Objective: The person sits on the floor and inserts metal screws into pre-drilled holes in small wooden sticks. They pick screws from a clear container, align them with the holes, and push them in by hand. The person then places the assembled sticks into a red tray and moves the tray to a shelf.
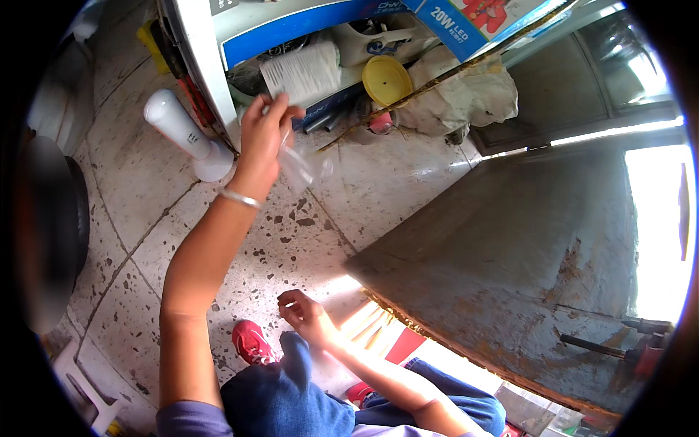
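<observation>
**Left hand lifts a clear plastic bag above the speckled floor**

I see my left hand (263, 131) raised high, fingers pinched together on the top of a small clear plastic bag (302, 166), which hangs crumpled just below and to the right of that hand. A thin silver bangle (240, 197) circles the wrist under it. My right hand (304, 315) sits low, well below the bag, fingers loosely curled near my knee; I cannot tell whether it grips anything. Left of the bag a white bulb-shaped lamp (182, 131) lies on the terrazzo floor (291, 240). Above and right of the bag rests a yellow lid (386, 80). A rusty metal table (524, 277) spreads right of the bag.
</observation>
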`<state>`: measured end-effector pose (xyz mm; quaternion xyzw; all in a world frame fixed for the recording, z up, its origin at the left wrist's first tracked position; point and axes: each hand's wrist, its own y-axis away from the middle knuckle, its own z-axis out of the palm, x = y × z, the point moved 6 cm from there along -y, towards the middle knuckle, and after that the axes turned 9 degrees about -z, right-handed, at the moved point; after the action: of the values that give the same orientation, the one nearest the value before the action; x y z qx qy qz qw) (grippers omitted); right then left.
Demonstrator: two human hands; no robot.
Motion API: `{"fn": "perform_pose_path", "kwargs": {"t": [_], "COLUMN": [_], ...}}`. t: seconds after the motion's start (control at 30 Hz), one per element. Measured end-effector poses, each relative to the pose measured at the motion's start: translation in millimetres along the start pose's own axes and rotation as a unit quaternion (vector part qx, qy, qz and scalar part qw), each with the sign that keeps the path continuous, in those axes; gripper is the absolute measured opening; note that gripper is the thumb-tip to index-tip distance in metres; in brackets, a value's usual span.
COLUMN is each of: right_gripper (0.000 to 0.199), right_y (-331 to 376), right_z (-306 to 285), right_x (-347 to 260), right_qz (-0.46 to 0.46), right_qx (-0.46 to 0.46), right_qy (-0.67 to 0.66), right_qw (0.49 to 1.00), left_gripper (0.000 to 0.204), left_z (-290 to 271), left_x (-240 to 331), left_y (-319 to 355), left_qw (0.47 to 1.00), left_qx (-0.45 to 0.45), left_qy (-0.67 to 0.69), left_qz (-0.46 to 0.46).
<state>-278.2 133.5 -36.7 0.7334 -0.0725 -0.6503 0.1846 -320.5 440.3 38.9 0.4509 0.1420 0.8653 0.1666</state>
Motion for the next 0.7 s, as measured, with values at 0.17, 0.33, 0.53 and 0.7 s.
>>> {"fn": "perform_pose_path", "kwargs": {"t": [0.17, 0.33, 0.53, 0.7], "right_gripper": [0.023, 0.023, 0.023, 0.023], "right_y": [5.9, 13.2, 12.3, 9.3], "right_z": [7.8, 11.4, 14.3, 9.1], "right_x": [-1.8, 1.1, -1.2, -3.0], "right_qz": [0.004, -0.012, -0.001, -0.010], "right_qx": [-0.013, -0.013, -0.021, -0.014], "right_qy": [-0.004, 0.003, 0.009, 0.020], "right_qw": [1.000, 1.000, 1.000, 1.000], "left_gripper": [0.019, 0.032, 0.024, 0.017], "left_z": [17.8, 25.3, 18.7, 39.3], "left_x": [-1.4, -5.0, 11.7, 52.0], "left_y": [-62.5, -67.0, -68.6, -6.2], "left_qw": [0.999, 0.996, 0.992, 0.884], "left_qx": [0.048, -0.013, 0.055, 0.031], "left_qy": [0.015, -0.026, 0.107, -0.237], "left_qz": [0.004, -0.080, -0.028, 0.402]}}
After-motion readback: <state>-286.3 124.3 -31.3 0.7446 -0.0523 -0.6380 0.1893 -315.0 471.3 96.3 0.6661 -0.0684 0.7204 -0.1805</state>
